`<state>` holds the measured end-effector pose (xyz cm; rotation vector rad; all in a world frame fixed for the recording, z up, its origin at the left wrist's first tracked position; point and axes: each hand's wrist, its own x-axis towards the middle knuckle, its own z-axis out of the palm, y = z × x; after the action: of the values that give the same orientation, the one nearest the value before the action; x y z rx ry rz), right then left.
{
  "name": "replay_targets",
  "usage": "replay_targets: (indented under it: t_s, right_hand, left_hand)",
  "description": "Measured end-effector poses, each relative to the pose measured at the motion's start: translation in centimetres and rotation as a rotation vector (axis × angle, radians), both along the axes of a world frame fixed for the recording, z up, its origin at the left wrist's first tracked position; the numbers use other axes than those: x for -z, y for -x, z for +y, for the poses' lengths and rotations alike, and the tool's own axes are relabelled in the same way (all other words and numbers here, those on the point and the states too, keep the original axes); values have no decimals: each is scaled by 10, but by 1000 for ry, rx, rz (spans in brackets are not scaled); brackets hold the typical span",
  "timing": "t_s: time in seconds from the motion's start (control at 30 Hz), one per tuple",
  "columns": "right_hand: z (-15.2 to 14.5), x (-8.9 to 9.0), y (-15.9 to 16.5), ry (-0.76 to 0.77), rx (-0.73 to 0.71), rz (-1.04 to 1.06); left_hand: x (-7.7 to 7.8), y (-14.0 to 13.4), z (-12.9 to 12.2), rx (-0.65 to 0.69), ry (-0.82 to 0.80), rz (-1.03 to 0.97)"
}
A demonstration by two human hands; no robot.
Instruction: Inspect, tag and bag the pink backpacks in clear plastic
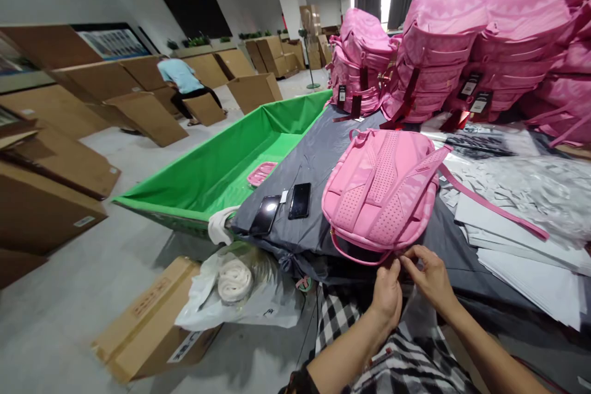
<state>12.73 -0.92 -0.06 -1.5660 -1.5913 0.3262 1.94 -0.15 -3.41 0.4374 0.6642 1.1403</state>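
A pink backpack [383, 191] lies on the dark cloth-covered table [309, 246], its padded back panel and straps facing up. One loose strap [496, 203] stretches off to the right. At the backpack's near edge, my left hand [388, 292] is closed with the thumb up, close to the carry handle. Beside it, my right hand [427, 271] pinches with thumb and index finger. The two hands almost touch, and whatever lies between their fingertips is too small to make out. Clear plastic [418, 314] hangs beneath the right hand, over a checked apron [415, 357].
Stacked pink backpacks [443, 49] with tags stand at the back. Two phones [300, 200] lie left of the backpack; white sheets [530, 277] and clear plastic bags [549, 197] lie right. A green bin [194, 172], a carton [148, 320] and a seated person [184, 83] are leftward.
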Motion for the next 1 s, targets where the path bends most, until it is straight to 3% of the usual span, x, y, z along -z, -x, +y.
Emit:
replay_targets:
  t_s: [0.17, 0.33, 0.47, 0.57, 0.7, 0.77, 0.87, 1.0]
  right_hand:
    - [11, -6, -13, 229, -81, 192]
    - [9, 5, -10, 257, -101, 485]
    - [-20, 13, -37, 216, 144, 501]
    - [-60, 7, -101, 125, 434, 366]
    - [-135, -29, -212, 55, 933, 169]
    - [-167, -47, -255, 54, 1108, 134]
    - [-188, -57, -293, 118, 1221, 159]
    - [-177, -42, -309, 155, 1208, 282]
  left_hand:
    - [3, 0, 3, -1, 60, -41]
    - [2, 2, 3, 26, 16, -6]
    - [6, 1, 0, 24, 96, 75]
    - [15, 5, 1, -9, 142, 187]
    - [30, 7, 10, 1, 124, 313]
    - [35, 6, 13, -13, 123, 369]
    - [39, 4, 15, -43, 162, 443]
    - [41, 4, 18, -63, 183, 487]
